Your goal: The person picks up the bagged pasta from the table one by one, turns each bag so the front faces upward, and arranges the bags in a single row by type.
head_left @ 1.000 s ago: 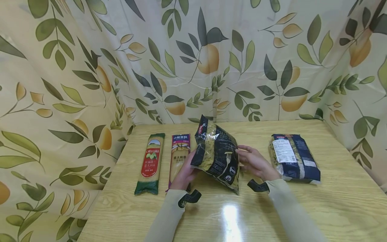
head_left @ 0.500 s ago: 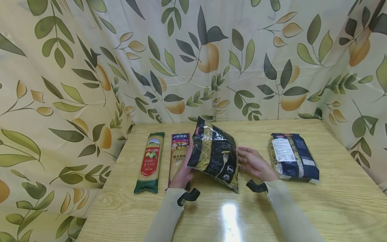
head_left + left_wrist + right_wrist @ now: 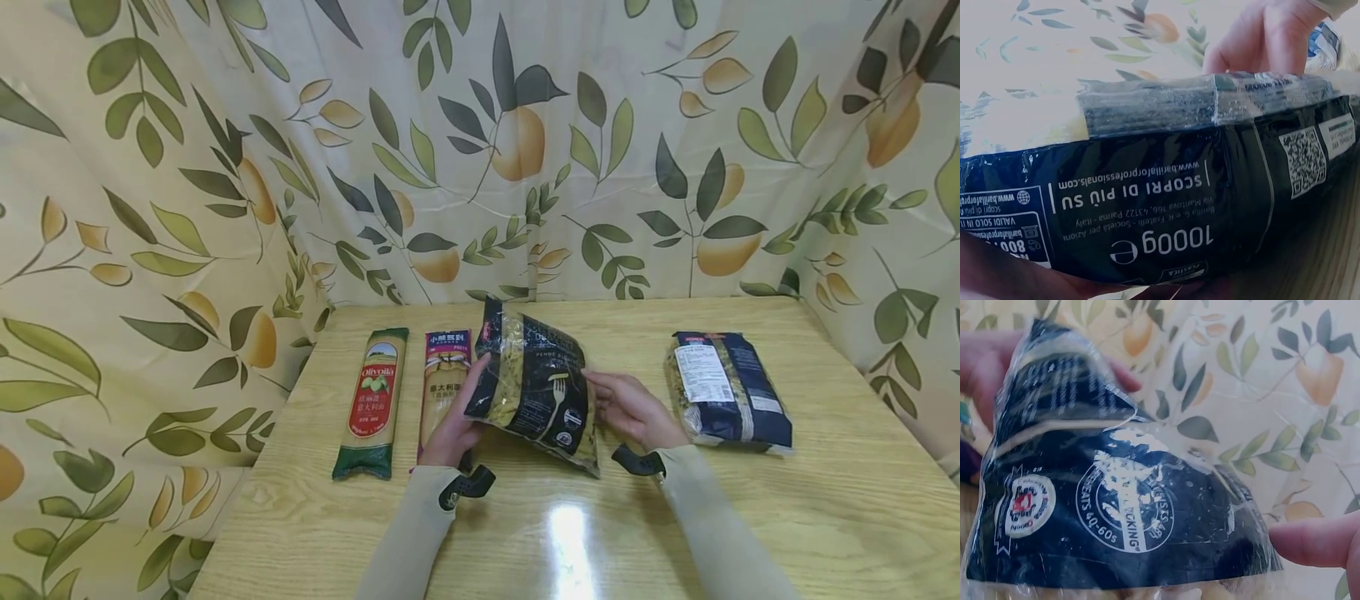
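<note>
A dark, partly see-through bag of penne pasta (image 3: 536, 383), printed with a fork, is held tilted above the middle of the table. My left hand (image 3: 453, 429) grips its left side, with most of the fingers hidden behind it. At the right side, my right hand (image 3: 633, 408) pinches the bag's edge; in the right wrist view its thumb (image 3: 1316, 540) meets the plastic. The left wrist view shows a printed side of the bag (image 3: 1147, 194) reading 1000g, up close.
Left of the bag lie a red-and-green spaghetti packet (image 3: 372, 404) and a purple-edged pasta packet (image 3: 442, 383), partly behind my left hand. A blue pasta bag (image 3: 727, 387) with a white label lies at the right. A patterned curtain (image 3: 562, 208) rises behind the wooden table (image 3: 300, 517).
The penne bag has shifted slightly left and down, and its front has turned a little more toward the head camera. My left hand moved left with it; the other packets stay put.
</note>
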Demonstrator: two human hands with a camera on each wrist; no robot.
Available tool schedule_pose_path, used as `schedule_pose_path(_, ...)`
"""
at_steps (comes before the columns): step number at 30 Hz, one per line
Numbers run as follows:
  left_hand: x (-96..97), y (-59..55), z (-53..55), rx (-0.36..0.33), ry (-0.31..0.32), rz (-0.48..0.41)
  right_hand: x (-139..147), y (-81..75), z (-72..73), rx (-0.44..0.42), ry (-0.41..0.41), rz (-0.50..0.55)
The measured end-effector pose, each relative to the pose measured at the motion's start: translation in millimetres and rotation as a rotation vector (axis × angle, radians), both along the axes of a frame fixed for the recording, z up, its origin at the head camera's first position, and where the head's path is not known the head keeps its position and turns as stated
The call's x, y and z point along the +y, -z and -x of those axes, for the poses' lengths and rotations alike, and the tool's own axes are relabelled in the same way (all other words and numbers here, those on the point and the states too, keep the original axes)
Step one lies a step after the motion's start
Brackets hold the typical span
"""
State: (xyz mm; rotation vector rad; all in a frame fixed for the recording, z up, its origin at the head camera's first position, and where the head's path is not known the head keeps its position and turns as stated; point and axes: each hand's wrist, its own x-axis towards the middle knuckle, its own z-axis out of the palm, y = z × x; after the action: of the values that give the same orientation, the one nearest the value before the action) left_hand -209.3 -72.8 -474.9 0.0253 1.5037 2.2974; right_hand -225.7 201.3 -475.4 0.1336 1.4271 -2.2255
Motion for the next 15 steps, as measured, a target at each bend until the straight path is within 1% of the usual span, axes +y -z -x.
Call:
schedule_pose_path(3, -2.0, 4.1, -0.9, 0.008, 0.01, 0.003, 2.0, 0.1, -0.6, -0.018, -0.001, 0.036)
schedule_pose_path(4, -2.4, 4.9, -1.2, 0.007, 0.015, 0.007, 2.6, 0.1, -0.6, -0.016, -0.013, 0.038)
schedule_pose_path(7, -2.4, 4.9, -0.7, -0.011, 0.027, 0.023, 4.5, 0.2, -0.1, -0.015, -0.038, 0.04)
schedule_pose_path(10, -1.4, 2.3, -0.2, -0.052, 0.03, 0.056, 7.7, -0.5, 0.6, -0.016, -0.071, 0.052)
schedule_pose_path(12, 0.1, 1.0, 1.7, -0.081, 0.038, 0.074, 9.9, -1.6, 1.0, -0.021, -0.075, 0.06)
schedule_pose_path(15, 2.5, 0.9, 3.8, -0.109, 0.077, 0.094, 12.0, -4.1, 1.2, -0.014, -0.064, 0.01)
